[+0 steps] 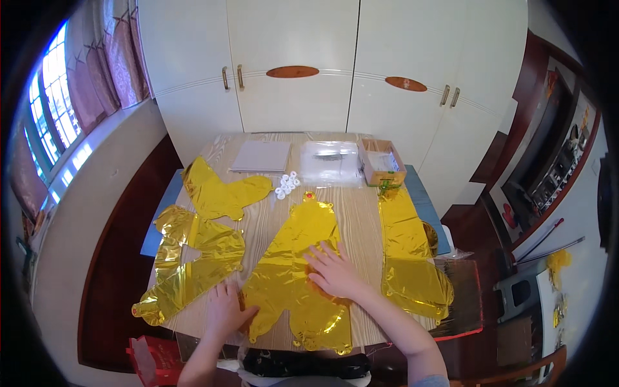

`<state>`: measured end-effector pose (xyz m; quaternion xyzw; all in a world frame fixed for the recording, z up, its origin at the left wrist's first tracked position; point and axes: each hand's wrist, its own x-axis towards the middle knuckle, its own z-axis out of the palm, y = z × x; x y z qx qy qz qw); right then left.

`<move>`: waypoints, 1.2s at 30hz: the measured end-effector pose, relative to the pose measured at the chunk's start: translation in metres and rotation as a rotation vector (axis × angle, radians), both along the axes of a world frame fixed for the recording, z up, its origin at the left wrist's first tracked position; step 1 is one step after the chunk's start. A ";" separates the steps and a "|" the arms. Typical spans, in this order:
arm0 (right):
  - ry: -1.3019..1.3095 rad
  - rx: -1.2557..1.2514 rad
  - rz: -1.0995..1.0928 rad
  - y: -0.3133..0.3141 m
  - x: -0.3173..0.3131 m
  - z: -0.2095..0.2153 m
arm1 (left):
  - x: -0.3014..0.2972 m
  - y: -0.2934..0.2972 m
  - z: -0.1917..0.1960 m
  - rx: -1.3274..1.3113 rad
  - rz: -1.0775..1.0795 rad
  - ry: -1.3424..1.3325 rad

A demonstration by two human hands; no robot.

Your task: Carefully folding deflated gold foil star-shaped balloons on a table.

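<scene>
A flat, uninflated gold foil balloon (293, 264) lies in front of me on the wood-grain table. My right hand (332, 271) rests palm down on its right side, with the fingers spread. Low on its left side, my left hand (225, 309) lies on the table edge; its thumb touches the foil and its other fingers stretch forward. Another gold foil balloon (209, 267), with a small triangular hole, lies to the left. Beyond it is a third crumpled gold foil piece (225, 193). More gold foil (409, 258) hangs over the right side of the table.
Several small white rolls (287, 185) sit behind the middle balloon. Farther back are a pale flat stack (261, 157), clear plastic bags (330, 162) and a small open box (383, 164). White cabinets (296, 39) stand behind the table (261, 222). A red bag (155, 361) is at lower left.
</scene>
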<state>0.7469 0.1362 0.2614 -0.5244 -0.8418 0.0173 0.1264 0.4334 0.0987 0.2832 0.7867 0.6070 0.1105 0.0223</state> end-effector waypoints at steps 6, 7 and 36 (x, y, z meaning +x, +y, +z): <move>-0.072 0.010 0.086 0.034 -0.023 -0.005 | 0.005 -0.001 0.002 -0.138 0.057 -0.130; -0.065 -0.001 0.074 0.035 -0.023 -0.010 | 0.005 -0.002 0.001 -0.165 0.072 -0.152; 1.153 -0.514 -0.182 0.001 0.004 -0.006 | 0.133 -0.009 0.025 -0.286 -0.415 -0.587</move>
